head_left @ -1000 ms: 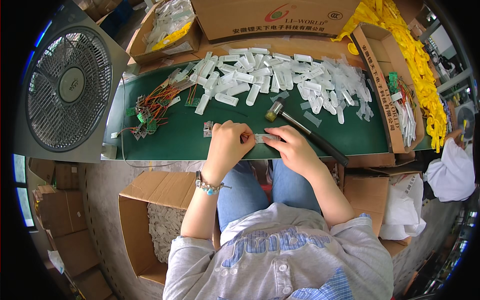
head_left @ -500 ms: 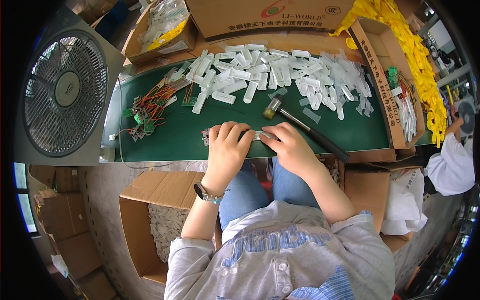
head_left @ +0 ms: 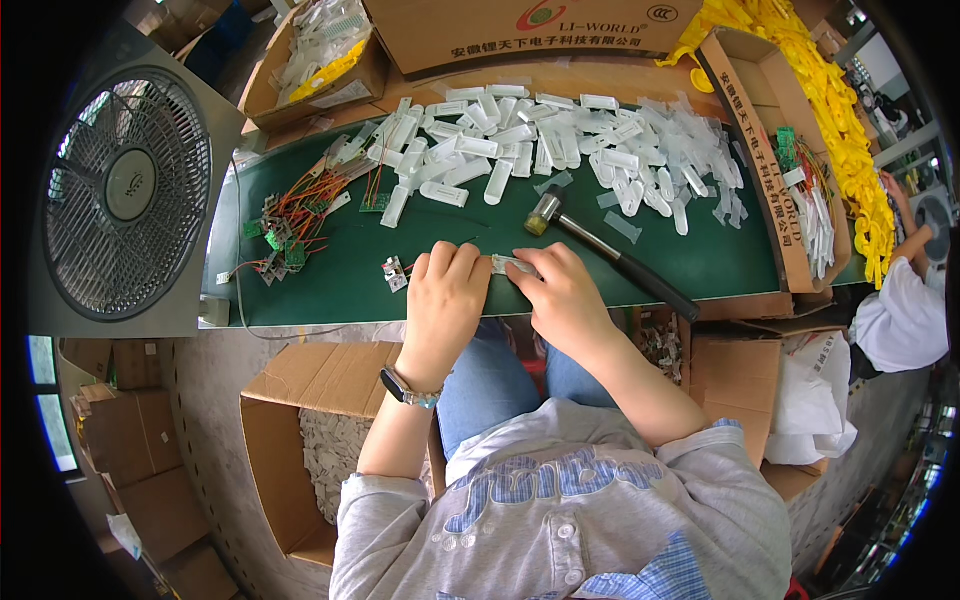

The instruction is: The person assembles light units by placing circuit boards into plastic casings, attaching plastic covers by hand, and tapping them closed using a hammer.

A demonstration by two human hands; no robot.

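Note:
My left hand (head_left: 447, 295) and my right hand (head_left: 561, 292) meet at the near edge of a green work surface (head_left: 340, 275). Between their fingertips they pinch a small white plastic casing (head_left: 512, 264). A tiny circuit board with wires (head_left: 394, 272) lies just left of my left hand. A small hammer (head_left: 607, 253) with a brass-coloured head and black handle lies right behind my right hand. Further back spreads a heap of white plastic casings (head_left: 560, 150). A pile of green circuit boards with red and orange wires (head_left: 295, 220) sits at the left.
A box fan (head_left: 125, 190) stands at the left. An open cardboard box (head_left: 300, 440) of white parts sits below the surface by my left knee. Cardboard boxes (head_left: 790, 170) line the back and right, yellow parts (head_left: 845, 130) beyond. Another person's sleeve (head_left: 905, 320) is at the right.
Both hands stay together on the white casing at the near edge; the fingers shifted slightly. The view moved a little.

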